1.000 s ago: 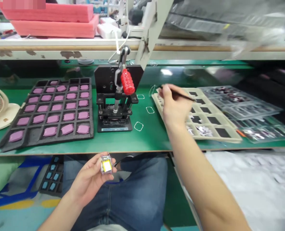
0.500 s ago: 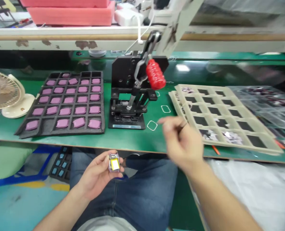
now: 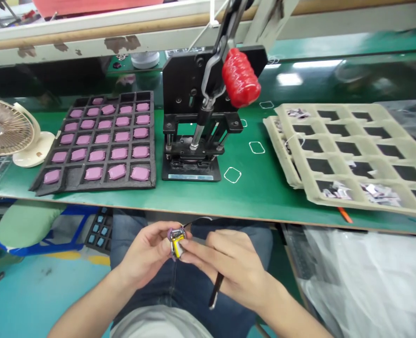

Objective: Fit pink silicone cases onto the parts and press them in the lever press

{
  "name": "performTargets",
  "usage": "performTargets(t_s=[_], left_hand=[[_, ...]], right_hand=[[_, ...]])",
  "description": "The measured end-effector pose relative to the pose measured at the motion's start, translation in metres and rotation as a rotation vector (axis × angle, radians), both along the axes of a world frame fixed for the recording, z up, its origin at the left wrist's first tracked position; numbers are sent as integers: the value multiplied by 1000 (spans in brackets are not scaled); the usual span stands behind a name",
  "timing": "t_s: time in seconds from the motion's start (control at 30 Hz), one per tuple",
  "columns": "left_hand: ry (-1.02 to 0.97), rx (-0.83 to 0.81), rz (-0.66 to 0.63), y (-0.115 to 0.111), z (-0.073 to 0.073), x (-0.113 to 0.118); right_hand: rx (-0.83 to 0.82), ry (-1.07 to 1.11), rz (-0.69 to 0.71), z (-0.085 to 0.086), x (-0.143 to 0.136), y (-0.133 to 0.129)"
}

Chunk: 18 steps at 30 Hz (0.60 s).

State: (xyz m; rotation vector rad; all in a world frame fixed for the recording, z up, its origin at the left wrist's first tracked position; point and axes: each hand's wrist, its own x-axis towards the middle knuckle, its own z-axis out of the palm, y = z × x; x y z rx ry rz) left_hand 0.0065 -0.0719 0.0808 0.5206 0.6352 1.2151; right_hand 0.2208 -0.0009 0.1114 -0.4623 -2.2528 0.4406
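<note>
Holding one small case (image 3: 176, 233) over our lap, in front of the table edge, we have our left hand (image 3: 146, 256) closed on it: the thumb lies along its near left side and the fingers wrap behind. Our right hand (image 3: 234, 265) meets it from the right, fingertips on the one yellow-edged piece (image 3: 178, 246) set in its open face. That hand also grasps one dark stick (image 3: 216, 290), which juts out below the palm.

On the green table (image 3: 193, 202) before us we count one black tray (image 3: 69, 178) with twenty-five purple cases (image 3: 102, 138), one press (image 3: 192, 152) with one red handle (image 3: 241, 79), and four white loops (image 3: 232, 175) to its right. Farther right lie two stacked pale trays (image 3: 337, 122); the upper one shows fifteen compartments, three of them with heaps of scraps (image 3: 380, 193), too jumbled to count. One fan (image 3: 9, 126) stands at the far left.
</note>
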Motion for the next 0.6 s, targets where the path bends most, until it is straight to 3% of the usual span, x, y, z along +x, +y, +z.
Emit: performTargets(t_s=[0.23,0.43,0.6], left_hand=[[2,5,3,-1,-2,7],[80,39,59,0,-3,8],[99,41,67,-4,-7,8]], right_hand=[[-13,41,5,-1,-1,-3],[-277,150,-110,2,-11,-16],[-476,222,-212,-11,-24,-27]])
